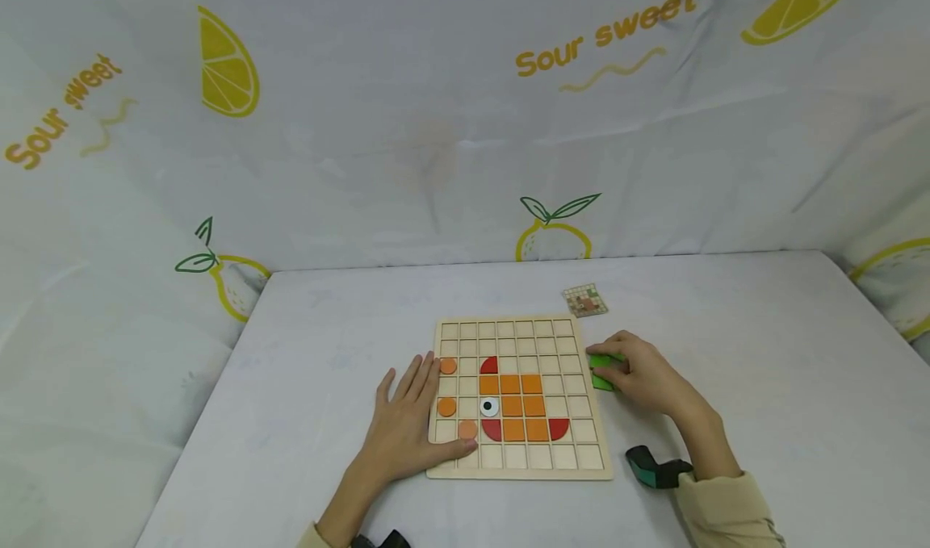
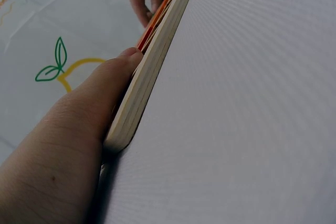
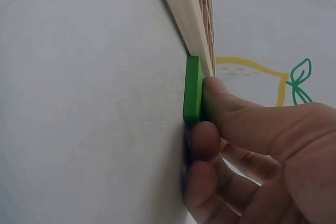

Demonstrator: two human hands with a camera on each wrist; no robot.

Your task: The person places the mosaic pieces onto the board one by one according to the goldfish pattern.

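A wooden grid board (image 1: 519, 458) lies flat on the table with several tiles in its cells: orange squares (image 1: 512, 406), red quarter-circles (image 1: 559, 428), a white eye disc (image 1: 489, 407) and orange discs (image 1: 446, 407). My left hand (image 1: 407, 431) rests along the board's left edge, fingers straight and thumb over the lower-left corner. Just outside the right edge, my right hand (image 1: 650, 377) pinches a green tile (image 3: 192, 90) between thumb and fingers. The tile stands close to the board's side in the right wrist view, partly covered by fingertips.
A small patterned card (image 1: 584, 299) lies behind the board's far right corner. White cloth with lemon prints (image 1: 554, 241) hangs behind the table (image 1: 349, 314). A dark wrist strap (image 1: 654, 469) shows at the right sleeve.
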